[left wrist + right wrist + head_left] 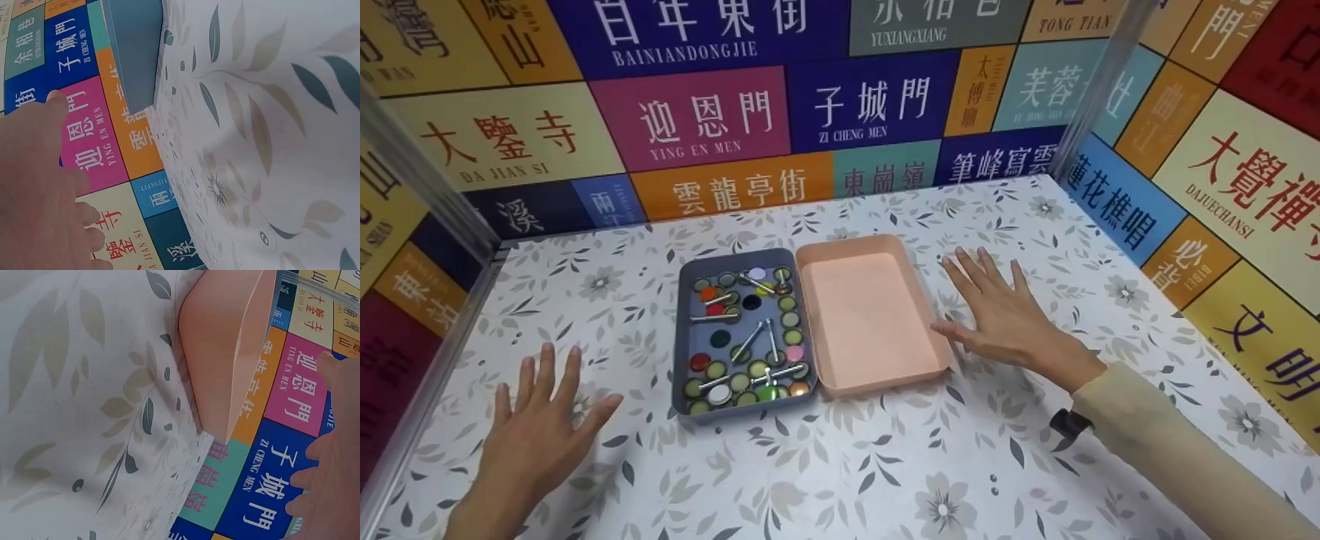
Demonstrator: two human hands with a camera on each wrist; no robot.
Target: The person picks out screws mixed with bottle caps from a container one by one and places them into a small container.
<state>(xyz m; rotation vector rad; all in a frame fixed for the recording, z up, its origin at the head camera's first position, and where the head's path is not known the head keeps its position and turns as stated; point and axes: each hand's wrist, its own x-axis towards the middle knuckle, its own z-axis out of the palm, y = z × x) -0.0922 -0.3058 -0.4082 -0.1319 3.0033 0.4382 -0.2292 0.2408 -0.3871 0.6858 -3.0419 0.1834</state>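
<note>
Side by side on the table are a grey-blue tray [681,337] and a pink tray [859,315]. Several round caps, such as a white one [720,394] and a red one [700,362], lie in the grey-blue tray among silvery bolts [747,341]. Nothing lies in the pink tray. My left hand [529,427] is spread flat to the left of the grey-blue tray, apart from it. To the right of the pink tray is my right hand [997,319], fingers spread, thumb close to the tray's edge. Both hands hold nothing.
A white tablecloth [840,465] with grey leaves and flowers covers the table. Behind and at both sides stand panels [690,120] of coloured blocks with Chinese lettering. A dark band [1069,425] sits on the right wrist.
</note>
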